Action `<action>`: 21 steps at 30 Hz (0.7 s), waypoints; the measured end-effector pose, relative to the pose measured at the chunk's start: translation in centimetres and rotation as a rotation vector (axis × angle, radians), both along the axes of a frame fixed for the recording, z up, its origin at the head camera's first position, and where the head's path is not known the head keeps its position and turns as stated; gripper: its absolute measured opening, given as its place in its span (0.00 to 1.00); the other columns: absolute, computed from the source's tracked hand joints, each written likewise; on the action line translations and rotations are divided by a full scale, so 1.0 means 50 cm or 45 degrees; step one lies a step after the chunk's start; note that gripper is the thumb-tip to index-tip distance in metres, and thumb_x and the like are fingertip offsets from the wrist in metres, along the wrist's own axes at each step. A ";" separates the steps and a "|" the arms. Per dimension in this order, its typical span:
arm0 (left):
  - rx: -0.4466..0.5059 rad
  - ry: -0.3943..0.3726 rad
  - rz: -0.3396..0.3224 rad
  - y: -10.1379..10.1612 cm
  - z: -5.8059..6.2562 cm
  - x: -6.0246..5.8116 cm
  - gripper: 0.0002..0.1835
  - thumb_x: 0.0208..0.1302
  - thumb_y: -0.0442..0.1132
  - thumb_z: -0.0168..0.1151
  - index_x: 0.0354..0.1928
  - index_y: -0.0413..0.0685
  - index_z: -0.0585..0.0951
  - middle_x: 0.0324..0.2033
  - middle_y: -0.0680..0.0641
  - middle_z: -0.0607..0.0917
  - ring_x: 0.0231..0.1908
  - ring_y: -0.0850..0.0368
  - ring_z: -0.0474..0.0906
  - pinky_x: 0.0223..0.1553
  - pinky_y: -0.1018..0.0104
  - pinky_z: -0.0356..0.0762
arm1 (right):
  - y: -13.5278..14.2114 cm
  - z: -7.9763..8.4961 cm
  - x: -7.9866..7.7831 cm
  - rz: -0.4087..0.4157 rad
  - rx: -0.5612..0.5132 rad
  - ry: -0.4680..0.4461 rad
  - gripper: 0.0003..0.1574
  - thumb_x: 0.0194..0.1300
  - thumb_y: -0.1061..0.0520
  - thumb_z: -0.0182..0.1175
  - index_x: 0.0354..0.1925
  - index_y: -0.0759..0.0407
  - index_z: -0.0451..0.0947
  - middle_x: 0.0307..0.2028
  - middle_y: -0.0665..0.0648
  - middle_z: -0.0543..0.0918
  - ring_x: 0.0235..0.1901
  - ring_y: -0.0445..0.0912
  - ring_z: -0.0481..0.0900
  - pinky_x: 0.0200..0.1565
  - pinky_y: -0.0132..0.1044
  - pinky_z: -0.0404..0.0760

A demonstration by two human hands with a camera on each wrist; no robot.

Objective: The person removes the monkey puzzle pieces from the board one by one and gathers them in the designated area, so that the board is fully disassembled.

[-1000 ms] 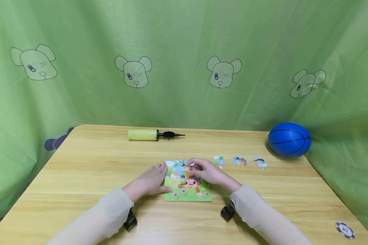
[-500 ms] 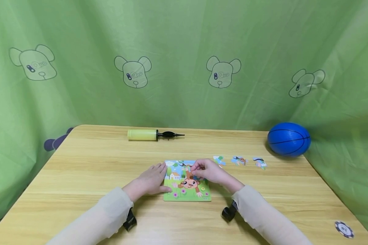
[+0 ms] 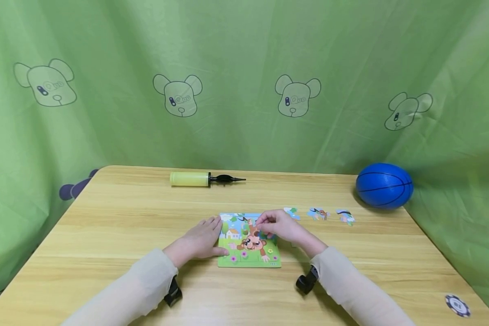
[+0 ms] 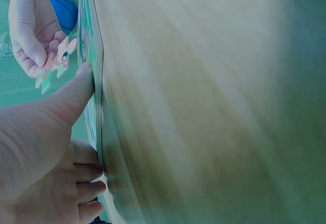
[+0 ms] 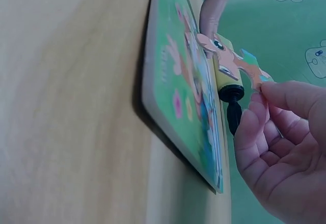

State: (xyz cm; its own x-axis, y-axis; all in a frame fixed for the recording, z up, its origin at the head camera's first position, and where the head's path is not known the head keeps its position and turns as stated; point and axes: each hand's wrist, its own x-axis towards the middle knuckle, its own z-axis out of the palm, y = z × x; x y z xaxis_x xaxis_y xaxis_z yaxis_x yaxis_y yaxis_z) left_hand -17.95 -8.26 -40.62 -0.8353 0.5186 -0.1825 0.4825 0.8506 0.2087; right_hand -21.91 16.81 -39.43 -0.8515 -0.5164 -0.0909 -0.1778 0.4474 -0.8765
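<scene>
A jigsaw puzzle board (image 3: 244, 262) with a monkey, a house and flowers on it lies mid-table. My left hand (image 3: 201, 238) rests along its left edge, fingers straight and thumb (image 4: 84, 71) on the board's near left part. Over the upper right of the board, my right hand (image 3: 283, 226) pinches a puzzle piece (image 5: 226, 61) between thumb and fingertips. That piece shows part of a monkey's face with an eye; both wrist views show it tilted and raised off the board. Fingers of the right hand hide some of the board's right side.
Right of the board lie three loose puzzle pieces (image 3: 318, 214), the nearest partly behind my right hand. A yellow hand pump (image 3: 190, 179) lies at the back, a blue ball (image 3: 385, 186) at the back right corner. A poker chip (image 3: 457, 305) is near the front right.
My right hand has shifted a little to the right. The monkey's face looks different now, with the held piece over it. My left hand has stayed on the board's edge.
</scene>
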 end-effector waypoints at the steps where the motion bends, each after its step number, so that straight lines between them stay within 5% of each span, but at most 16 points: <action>1: 0.004 0.001 0.000 0.000 0.000 0.000 0.48 0.59 0.63 0.52 0.67 0.31 0.53 0.68 0.36 0.51 0.67 0.43 0.47 0.66 0.53 0.46 | 0.002 0.001 0.000 -0.002 -0.003 -0.003 0.08 0.63 0.61 0.58 0.37 0.67 0.77 0.30 0.63 0.78 0.28 0.53 0.76 0.33 0.46 0.80; 21: 0.012 -0.007 0.006 0.001 0.004 0.000 0.48 0.59 0.62 0.53 0.67 0.31 0.54 0.68 0.36 0.52 0.67 0.43 0.47 0.66 0.54 0.46 | 0.078 0.026 0.002 -0.115 0.010 -0.010 0.12 0.64 0.58 0.57 0.39 0.68 0.76 0.29 0.65 0.76 0.28 0.53 0.73 0.35 0.47 0.79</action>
State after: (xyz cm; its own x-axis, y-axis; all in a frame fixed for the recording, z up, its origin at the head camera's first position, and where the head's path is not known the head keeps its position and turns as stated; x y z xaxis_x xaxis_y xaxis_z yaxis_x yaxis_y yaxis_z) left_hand -17.96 -8.20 -40.41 -0.8368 0.5163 -0.1824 0.4772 0.8510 0.2195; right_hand -21.83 20.73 -38.15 -0.8939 -0.4367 -0.1014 -0.1298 0.4685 -0.8739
